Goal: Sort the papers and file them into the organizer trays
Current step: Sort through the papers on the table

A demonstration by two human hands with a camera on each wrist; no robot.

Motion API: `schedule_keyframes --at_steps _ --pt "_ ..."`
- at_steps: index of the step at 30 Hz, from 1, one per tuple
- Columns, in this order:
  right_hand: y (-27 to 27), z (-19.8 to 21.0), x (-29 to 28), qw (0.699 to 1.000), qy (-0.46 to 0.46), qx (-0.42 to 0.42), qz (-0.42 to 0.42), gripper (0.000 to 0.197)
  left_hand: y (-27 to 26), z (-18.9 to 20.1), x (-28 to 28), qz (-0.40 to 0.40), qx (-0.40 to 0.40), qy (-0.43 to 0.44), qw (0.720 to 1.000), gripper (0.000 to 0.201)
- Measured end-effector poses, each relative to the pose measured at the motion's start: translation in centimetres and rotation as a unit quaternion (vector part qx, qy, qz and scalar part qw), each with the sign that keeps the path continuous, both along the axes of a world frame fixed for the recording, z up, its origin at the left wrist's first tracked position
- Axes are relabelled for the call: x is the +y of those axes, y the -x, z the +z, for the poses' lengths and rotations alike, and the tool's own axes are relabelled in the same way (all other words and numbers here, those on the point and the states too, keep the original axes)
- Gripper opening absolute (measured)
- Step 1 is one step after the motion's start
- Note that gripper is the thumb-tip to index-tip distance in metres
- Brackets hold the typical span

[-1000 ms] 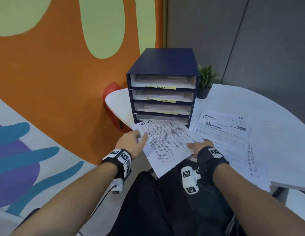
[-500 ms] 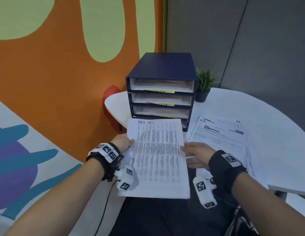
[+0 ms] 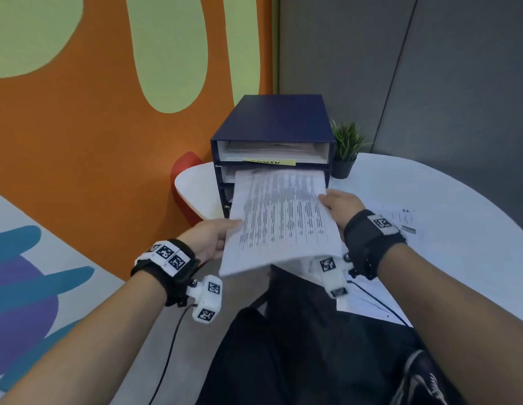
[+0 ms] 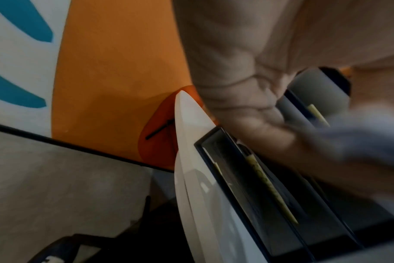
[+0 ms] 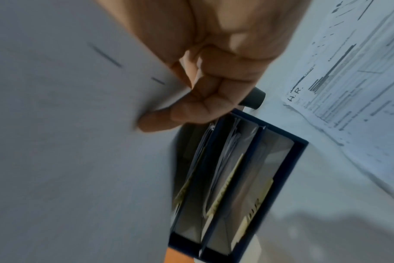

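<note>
A printed sheet [image 3: 280,217] with columns of text is held in the air by both hands, its far edge at the second slot of the dark blue organizer [image 3: 272,121]. My left hand [image 3: 210,238] grips its left edge and my right hand [image 3: 337,204] pinches its right edge. In the right wrist view the right fingers [image 5: 191,113] curl under the sheet [image 5: 79,142], with the organizer [image 5: 236,178] beyond. In the left wrist view the sheet [image 4: 371,138] is a blur past my left hand [image 4: 247,89]. More printed papers [image 3: 397,220] lie on the white table [image 3: 459,229].
A small potted plant [image 3: 346,147] stands to the right of the organizer. An orange wall [image 3: 93,141] with green shapes runs along the left. A red chair back [image 3: 185,182] shows behind the table's left end. Yellow labels [image 3: 269,162] mark the tray fronts.
Both hands have lifted the sheet from low in front of the organizer and carried it forward, so its far edge now sits at the second slot.
</note>
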State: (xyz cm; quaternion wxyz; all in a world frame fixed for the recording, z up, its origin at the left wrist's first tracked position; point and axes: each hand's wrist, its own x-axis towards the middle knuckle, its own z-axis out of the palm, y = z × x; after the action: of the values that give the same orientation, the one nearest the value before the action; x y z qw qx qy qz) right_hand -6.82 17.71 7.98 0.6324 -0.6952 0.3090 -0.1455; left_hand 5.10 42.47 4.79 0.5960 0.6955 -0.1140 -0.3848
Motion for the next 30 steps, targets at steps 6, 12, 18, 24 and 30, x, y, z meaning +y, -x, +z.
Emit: schedule_keyframes --at_steps 6,12,18,24,30 --pt "-0.8 -0.4 -0.9 0.987 -0.154 0.036 -0.032 0.049 -1.7 -0.2 -1.5 0.08 -0.087 0.035 0.992 0.036" --pt "-2.1 -1.1 -0.1 0.975 -0.218 -0.014 -0.031 0.03 -4.0 1.8 -3.4 0.228 -0.011 0.14 0.964 0.037" --pt "-5.9 -0.3 3.1 0.923 -0.332 -0.184 -0.062 0.063 -4.8 1.8 -1.4 0.262 0.07 0.201 0.941 0.063" --pt "-3.2 -1.7 2.7 0.957 -0.257 -0.131 -0.022 0.054 -2.1 0.9 -3.0 0.219 0.048 0.155 0.962 0.043" --pt "2.5 -4.0 -1.6 0.987 -0.139 -0.022 -0.074 0.016 2.0 0.2 -10.0 0.078 0.004 0.033 0.996 0.024"
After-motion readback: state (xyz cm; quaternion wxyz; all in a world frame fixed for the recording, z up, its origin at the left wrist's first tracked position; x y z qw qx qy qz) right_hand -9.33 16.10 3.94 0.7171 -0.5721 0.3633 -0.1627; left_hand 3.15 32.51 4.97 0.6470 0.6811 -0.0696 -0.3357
